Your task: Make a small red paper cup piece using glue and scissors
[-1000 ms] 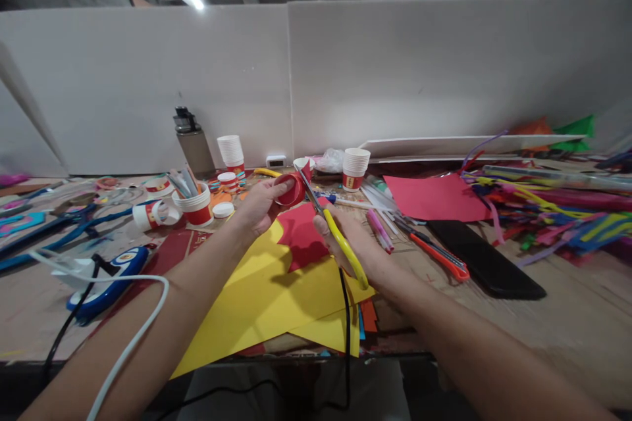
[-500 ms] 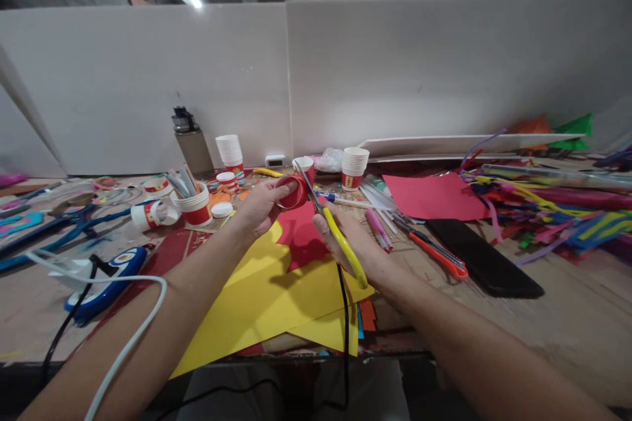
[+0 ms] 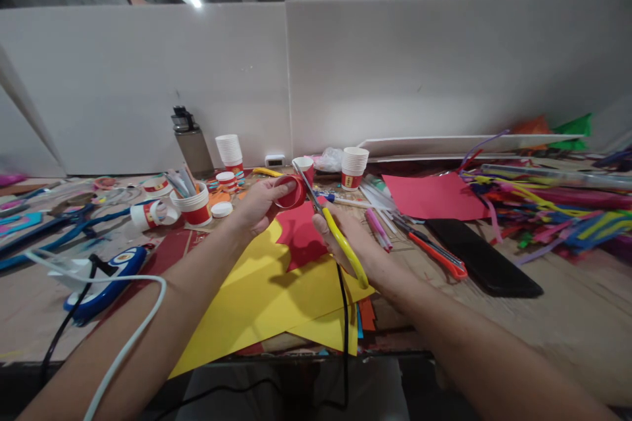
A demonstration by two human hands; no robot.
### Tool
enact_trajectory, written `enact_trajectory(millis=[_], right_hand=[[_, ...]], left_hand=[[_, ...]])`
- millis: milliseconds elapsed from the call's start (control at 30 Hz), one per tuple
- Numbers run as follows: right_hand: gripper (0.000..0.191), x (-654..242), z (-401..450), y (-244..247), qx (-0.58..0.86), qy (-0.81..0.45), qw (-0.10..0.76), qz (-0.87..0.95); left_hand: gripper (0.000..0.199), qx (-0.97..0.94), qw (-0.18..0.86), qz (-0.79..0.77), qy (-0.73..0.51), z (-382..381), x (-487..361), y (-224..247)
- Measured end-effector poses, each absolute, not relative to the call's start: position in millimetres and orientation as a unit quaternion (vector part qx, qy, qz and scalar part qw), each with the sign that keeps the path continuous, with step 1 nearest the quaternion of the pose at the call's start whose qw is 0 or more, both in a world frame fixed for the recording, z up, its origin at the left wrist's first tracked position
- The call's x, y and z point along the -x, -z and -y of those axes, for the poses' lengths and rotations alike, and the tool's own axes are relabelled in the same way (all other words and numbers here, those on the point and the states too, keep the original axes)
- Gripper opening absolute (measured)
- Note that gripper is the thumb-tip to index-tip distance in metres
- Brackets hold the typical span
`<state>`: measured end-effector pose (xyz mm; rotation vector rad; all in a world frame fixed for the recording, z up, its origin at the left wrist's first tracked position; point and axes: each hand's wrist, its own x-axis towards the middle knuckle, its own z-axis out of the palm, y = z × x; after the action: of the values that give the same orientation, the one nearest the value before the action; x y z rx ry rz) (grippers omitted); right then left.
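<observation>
My left hand [image 3: 264, 204] is closed, thumb and fingers gripping a red ring-shaped piece [image 3: 292, 192]; whether it is tape or curled paper I cannot tell. Yellow-handled scissors [image 3: 340, 237] are in my right hand [image 3: 343, 227], blades angled up and away. Their metal blades come close to the ring's right side; contact is unclear. Below both hands a red paper piece [image 3: 301, 237] with a jagged edge lies on yellow paper sheets [image 3: 261, 302].
Paper cup stacks [image 3: 354, 168] and a bottle [image 3: 194, 148] stand toward the white board. Left are a cup of pens [image 3: 193, 207] and a blue-white device [image 3: 106, 283] with cables. Right lie a red-orange cutter [image 3: 442, 256], black phone [image 3: 486, 256], red sheet [image 3: 439, 196] and colourful strips [image 3: 587, 230].
</observation>
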<state>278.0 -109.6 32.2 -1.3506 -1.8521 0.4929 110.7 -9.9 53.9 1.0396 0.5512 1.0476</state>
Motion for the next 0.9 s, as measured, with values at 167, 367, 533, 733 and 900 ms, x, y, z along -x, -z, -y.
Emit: enact_trajectory(millis=[167,367,533,733,900], right_hand=[[0.033,-277.9,110.6,-34.2,0.535,-0.192,0.383,0.728],[0.031,-277.8,111.5,-36.0,0.534,-0.204,0.379,0.728],[0.038,-277.9,111.6,-38.0,0.531,-0.200,0.384,0.728],[0.041,-275.0,113.6,-38.9,0.537,-0.211,0.389,0.719],[0.036,-275.8,114.0,-36.4,0.535,-0.208,0.385,0.722]], left_hand=[[0.010,-0.470,0.701,-0.262,-0.468,10.9,-108.4,-58.6],[0.013,-0.485,0.693,-0.259,-0.467,9.4,-106.7,-58.1],[0.012,-0.481,0.689,-0.257,-0.477,10.2,-107.4,-58.9],[0.014,-0.491,0.687,-0.262,-0.468,9.1,-105.0,-60.3],[0.022,-0.514,0.684,-0.264,-0.445,5.0,-99.4,-60.2]])
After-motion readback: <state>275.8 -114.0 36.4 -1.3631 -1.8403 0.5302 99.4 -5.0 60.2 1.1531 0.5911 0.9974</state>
